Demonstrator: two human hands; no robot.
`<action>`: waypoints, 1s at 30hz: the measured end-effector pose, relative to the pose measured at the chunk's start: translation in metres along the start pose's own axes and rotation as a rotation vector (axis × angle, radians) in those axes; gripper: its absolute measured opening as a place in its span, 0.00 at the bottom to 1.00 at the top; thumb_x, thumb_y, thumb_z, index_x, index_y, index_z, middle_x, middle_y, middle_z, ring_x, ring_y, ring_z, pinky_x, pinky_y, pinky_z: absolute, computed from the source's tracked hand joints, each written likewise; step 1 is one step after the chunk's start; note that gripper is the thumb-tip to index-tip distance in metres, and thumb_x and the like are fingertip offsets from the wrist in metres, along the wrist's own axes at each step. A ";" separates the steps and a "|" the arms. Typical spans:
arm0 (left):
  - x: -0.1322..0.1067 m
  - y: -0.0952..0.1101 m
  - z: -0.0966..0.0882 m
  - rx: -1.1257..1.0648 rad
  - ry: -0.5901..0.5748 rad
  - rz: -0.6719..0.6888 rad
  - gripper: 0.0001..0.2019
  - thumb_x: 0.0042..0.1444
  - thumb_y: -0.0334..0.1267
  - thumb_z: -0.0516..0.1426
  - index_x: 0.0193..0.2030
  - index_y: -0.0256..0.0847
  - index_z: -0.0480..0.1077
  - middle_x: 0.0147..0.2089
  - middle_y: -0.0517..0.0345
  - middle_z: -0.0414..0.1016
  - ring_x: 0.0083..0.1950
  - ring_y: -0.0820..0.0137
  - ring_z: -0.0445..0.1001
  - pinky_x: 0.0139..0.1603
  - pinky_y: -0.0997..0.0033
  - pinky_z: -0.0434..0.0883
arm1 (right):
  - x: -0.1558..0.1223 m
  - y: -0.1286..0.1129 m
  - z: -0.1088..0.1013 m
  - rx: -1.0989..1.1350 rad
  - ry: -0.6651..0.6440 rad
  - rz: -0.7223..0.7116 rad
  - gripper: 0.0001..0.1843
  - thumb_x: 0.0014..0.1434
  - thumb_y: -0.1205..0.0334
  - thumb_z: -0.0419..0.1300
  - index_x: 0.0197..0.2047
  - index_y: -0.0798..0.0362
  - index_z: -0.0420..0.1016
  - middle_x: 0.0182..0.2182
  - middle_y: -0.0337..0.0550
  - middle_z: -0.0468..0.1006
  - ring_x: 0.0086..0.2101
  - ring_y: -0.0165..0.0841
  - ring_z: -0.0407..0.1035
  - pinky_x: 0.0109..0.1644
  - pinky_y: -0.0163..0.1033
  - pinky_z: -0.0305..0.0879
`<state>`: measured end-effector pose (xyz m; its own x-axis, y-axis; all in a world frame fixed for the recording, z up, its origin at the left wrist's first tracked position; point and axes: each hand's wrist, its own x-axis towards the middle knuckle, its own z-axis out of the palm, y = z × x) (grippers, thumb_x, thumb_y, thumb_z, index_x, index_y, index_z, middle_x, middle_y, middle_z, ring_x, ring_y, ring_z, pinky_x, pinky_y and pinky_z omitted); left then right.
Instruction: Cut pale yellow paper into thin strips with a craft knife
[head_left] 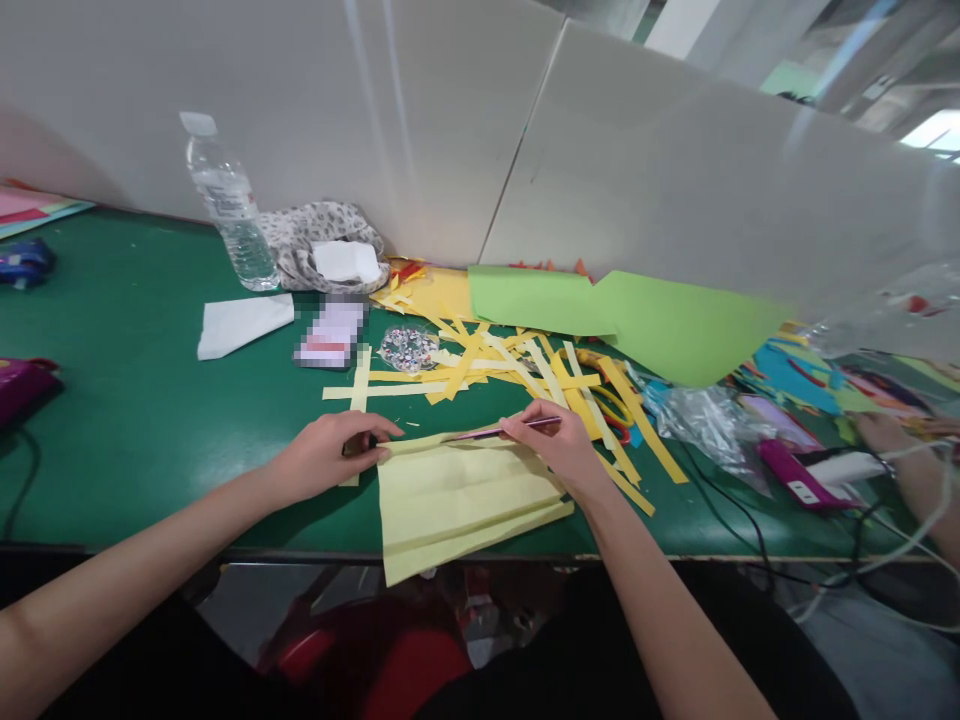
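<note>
A creased sheet of pale yellow paper [465, 490] lies at the front edge of the table, its lower part hanging over. At its upper left corner my left hand [322, 455] is closed, thumb and forefinger pinching the paper. My right hand [555, 440] grips a slim, dark pink, pen-like tool [489, 433] with a thin tip. The tool lies along the paper's top edge, pointing left; its exact kind cannot be made out. Yellow paper strips [465, 370] lie in a loose heap just beyond both hands. Scissors with yellow handles [613, 405] are partly buried among them.
Behind the strips, green paper sheets [540, 300] rest near a grey partition [450, 120]. A water bottle [232, 215], a phone [332, 332] and a dish of small beads [409, 349] stand farther back. Cables and a purple device [799, 475] lie right, near another person's hand [885, 435].
</note>
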<state>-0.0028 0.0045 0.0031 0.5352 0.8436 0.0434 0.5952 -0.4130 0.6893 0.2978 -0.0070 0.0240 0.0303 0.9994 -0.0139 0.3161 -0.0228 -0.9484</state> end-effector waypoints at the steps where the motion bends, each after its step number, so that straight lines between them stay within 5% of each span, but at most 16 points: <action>1: 0.000 -0.001 0.000 -0.002 0.001 0.000 0.15 0.59 0.46 0.53 0.47 0.43 0.73 0.32 0.59 0.73 0.28 0.74 0.66 0.29 0.75 0.63 | 0.000 0.000 -0.003 -0.016 0.006 -0.005 0.17 0.44 0.49 0.71 0.24 0.51 0.71 0.23 0.40 0.79 0.27 0.35 0.74 0.32 0.37 0.66; 9: 0.000 0.002 -0.001 -0.022 0.008 -0.014 0.14 0.58 0.45 0.54 0.46 0.42 0.73 0.31 0.60 0.72 0.27 0.74 0.66 0.28 0.76 0.63 | 0.006 -0.005 -0.029 -0.077 0.120 -0.077 0.18 0.42 0.49 0.72 0.23 0.51 0.71 0.21 0.40 0.77 0.26 0.36 0.75 0.32 0.38 0.69; 13: 0.001 0.000 0.001 -0.061 0.033 -0.015 0.14 0.57 0.44 0.55 0.45 0.41 0.72 0.31 0.60 0.73 0.26 0.75 0.65 0.27 0.77 0.63 | 0.002 -0.016 -0.012 0.045 0.155 -0.082 0.18 0.42 0.50 0.72 0.21 0.50 0.70 0.20 0.39 0.77 0.26 0.36 0.75 0.33 0.39 0.71; 21: 0.001 -0.001 0.002 -0.109 0.076 -0.018 0.10 0.55 0.42 0.57 0.40 0.40 0.70 0.30 0.62 0.72 0.24 0.77 0.64 0.25 0.79 0.62 | -0.012 -0.032 0.047 -0.070 -0.071 -0.043 0.17 0.47 0.49 0.68 0.23 0.51 0.69 0.22 0.40 0.77 0.26 0.34 0.72 0.30 0.37 0.65; 25: 0.000 0.000 0.002 -0.101 0.067 -0.030 0.09 0.55 0.41 0.57 0.41 0.41 0.70 0.31 0.62 0.74 0.24 0.78 0.65 0.25 0.79 0.62 | -0.009 -0.030 0.050 -0.083 -0.070 -0.051 0.17 0.47 0.50 0.68 0.23 0.51 0.68 0.21 0.37 0.74 0.24 0.32 0.69 0.28 0.35 0.61; 30: 0.000 -0.001 0.001 -0.091 0.070 -0.031 0.08 0.55 0.41 0.57 0.40 0.41 0.70 0.31 0.63 0.74 0.24 0.77 0.65 0.25 0.79 0.62 | -0.004 -0.020 0.029 -0.066 -0.031 -0.007 0.18 0.45 0.48 0.69 0.22 0.51 0.68 0.21 0.40 0.77 0.26 0.34 0.71 0.29 0.36 0.63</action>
<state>-0.0024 0.0049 0.0014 0.4728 0.8785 0.0692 0.5523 -0.3566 0.7536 0.2639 -0.0095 0.0343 -0.0010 0.9998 -0.0178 0.3784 -0.0161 -0.9255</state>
